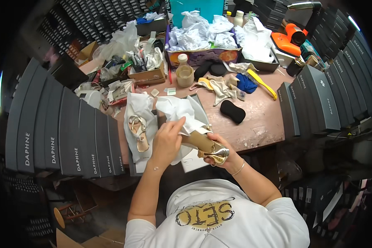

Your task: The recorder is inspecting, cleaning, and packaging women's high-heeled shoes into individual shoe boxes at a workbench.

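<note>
My right hand [229, 153] is wrapped round a gold sandal [201, 141], its shiny metallic end pointing toward me. White tissue paper [174, 108] lies bunched over the sandal's far end, and my left hand [166, 142] has its fingers closed on that paper. What the left fingertips grip underneath is partly hidden. Left of that hand, a matching gold sandal [141, 134] with a round ornament rests on another sheet of white tissue paper [137, 103]. Beneath the hands, parts of an open shoebox [193, 162] show.
Stacks of dark grey shoeboxes [68, 132] flank me left, with more shoeboxes [314, 99] at right. A purple carton [202, 56] of crumpled paper stands behind. A liquid-filled bottle [184, 74], rags [227, 87], a yellow-handled tool [262, 84] and a black pad [232, 111] lie about.
</note>
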Action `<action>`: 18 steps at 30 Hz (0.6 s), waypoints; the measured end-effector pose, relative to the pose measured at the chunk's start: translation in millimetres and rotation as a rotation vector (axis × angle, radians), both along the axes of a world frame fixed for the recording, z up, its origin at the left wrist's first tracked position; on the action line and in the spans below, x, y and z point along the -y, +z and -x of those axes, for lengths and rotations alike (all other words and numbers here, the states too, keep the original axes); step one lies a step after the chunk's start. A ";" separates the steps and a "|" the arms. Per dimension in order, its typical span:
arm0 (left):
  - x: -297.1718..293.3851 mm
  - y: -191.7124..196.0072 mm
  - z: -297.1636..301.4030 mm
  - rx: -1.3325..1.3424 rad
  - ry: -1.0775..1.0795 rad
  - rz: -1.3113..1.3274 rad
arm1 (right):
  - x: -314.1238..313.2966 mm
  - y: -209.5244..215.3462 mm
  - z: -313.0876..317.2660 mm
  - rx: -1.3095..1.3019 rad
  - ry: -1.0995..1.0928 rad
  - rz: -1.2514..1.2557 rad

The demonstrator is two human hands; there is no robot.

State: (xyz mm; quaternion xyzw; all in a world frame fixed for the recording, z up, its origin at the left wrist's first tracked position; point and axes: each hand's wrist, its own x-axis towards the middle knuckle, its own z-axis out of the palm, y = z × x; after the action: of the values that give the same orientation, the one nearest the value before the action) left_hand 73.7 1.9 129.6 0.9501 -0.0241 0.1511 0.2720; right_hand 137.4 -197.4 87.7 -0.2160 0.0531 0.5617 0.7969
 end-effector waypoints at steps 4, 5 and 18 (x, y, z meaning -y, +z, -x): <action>6.2 3.9 -14.8 0.016 0.026 0.018 | 1.9 -1.2 -1.8 0.082 0.020 0.023; 9.4 7.6 -15.2 0.035 0.013 0.024 | 3.2 -12.3 -3.9 0.092 0.023 0.011; 13.4 -13.2 10.4 0.149 0.194 0.224 | -4.1 9.7 12.0 0.430 0.023 0.137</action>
State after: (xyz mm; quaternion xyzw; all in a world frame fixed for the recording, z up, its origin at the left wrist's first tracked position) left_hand 63.3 -11.5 116.4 0.8978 0.0645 0.2482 0.3579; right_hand 125.4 -193.3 97.4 -0.3848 -0.0825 0.5069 0.7669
